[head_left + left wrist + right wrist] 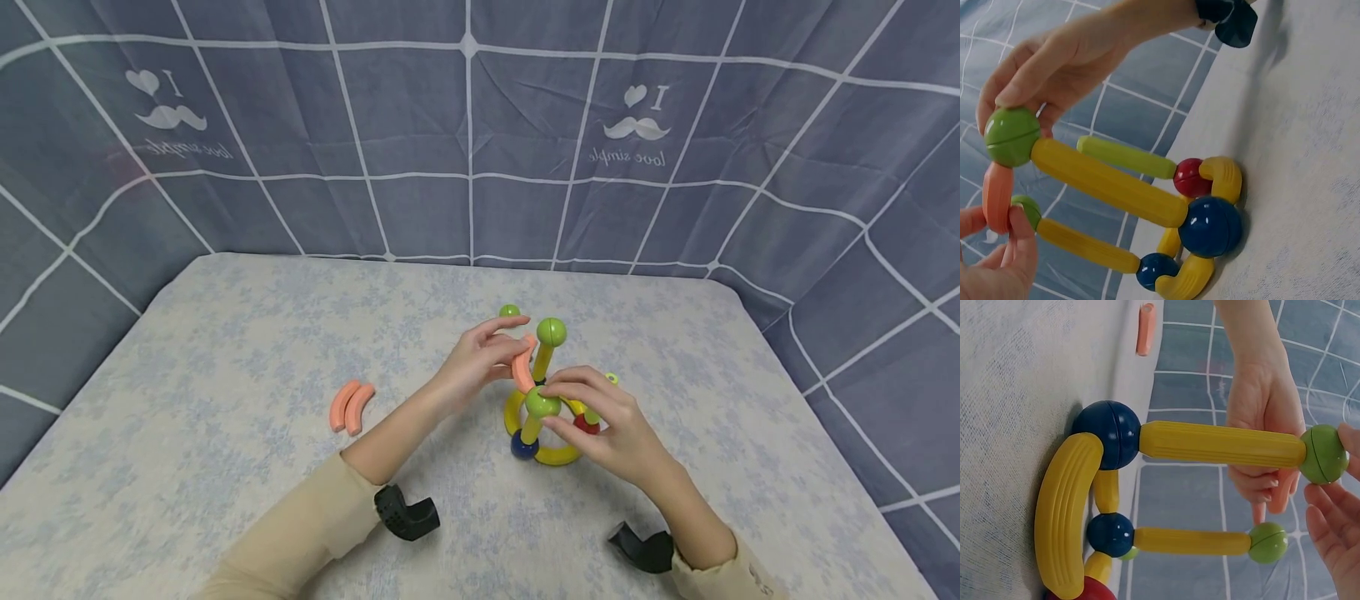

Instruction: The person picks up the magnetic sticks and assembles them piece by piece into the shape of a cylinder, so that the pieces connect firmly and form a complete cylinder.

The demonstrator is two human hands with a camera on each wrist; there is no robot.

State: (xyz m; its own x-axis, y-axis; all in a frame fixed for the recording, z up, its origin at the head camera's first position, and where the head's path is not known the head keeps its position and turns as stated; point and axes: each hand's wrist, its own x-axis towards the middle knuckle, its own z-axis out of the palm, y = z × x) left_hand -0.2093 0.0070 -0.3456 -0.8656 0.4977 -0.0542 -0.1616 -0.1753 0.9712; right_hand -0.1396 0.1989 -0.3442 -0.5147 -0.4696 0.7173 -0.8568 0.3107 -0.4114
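L hand (478, 364) pinches pink pc (522, 373), R hand (611, 423) green ball (542, 404), inside tbl's back edge (420, 275).

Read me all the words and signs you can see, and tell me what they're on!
"I" with a heart: on the blue cloth, above the left moustache.
"love simple", mirrored: below that moustache.
"I" with a heart: above the right moustache.
"love simple", mirrored: below that one.
Dark marks on the right sleeve: too small to read.
On the toy: no writing I can make out.
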